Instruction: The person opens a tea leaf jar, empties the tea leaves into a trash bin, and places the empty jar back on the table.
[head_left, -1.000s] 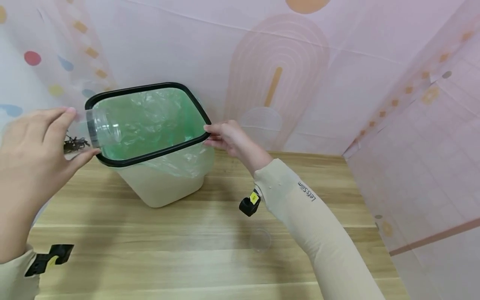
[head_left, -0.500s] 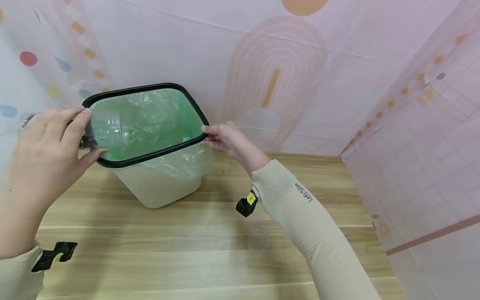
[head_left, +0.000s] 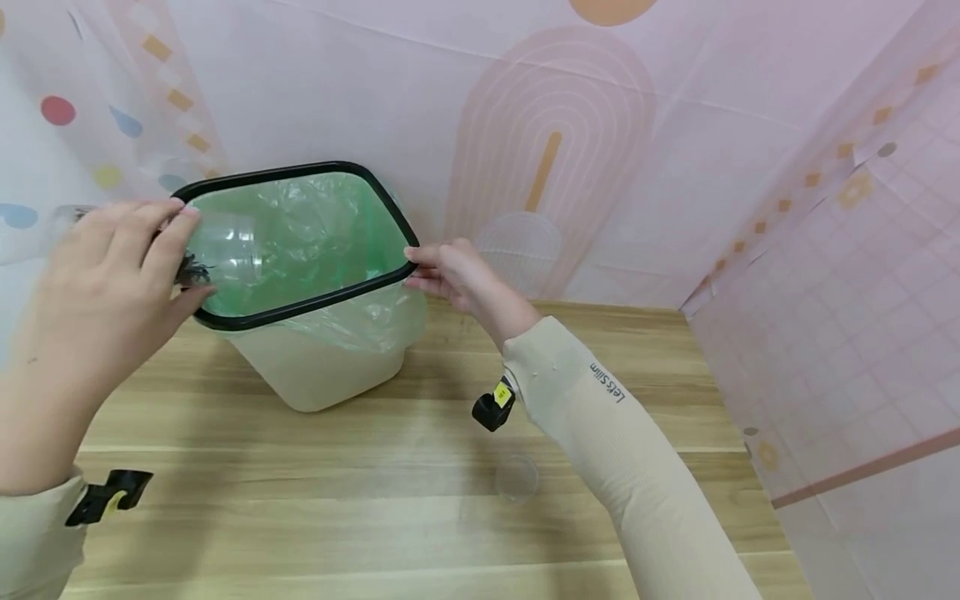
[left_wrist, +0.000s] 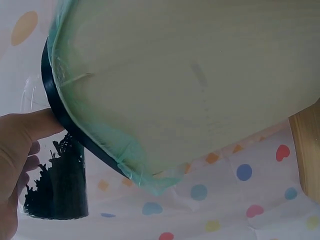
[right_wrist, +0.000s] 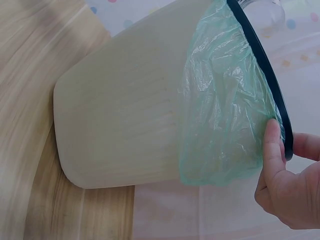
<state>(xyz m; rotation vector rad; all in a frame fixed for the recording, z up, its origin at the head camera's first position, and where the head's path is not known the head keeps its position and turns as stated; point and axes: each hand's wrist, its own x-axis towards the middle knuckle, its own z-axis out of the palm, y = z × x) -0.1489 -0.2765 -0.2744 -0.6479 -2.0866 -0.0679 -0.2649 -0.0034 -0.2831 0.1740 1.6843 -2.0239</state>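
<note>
Movement since the earlier head frames is small but clear: the left hand has carried the clear jar further over the near-left edge of the black rim, so the jar's open mouth now reaches deeper over the green bag liner. A second ago the jar's mouth sat just at the rim; now most of its clear body overlaps the opening. The dark dried bits inside the jar have shifted with it and lie at the edge of the fingers, close to the rim. In the left wrist view the same dark clump sits low in the jar, just beside the rim, with the thumb touching the rim.

The left hand is curled round the jar, grasping it on its side. The right hand has stayed put, pinching the far-right corner of the rim; the right wrist view shows thumb and fingers closed over rim and liner together. The cream waste bin is tilted toward the person, its base resting on the wooden surface, much as before.

Writing: "Let'sSlim" is printed on the right sleeve. A small yellow tag on the black wrist clip is too small to read. A clear lid lies on the surface near the right forearm, unmoved.
</note>
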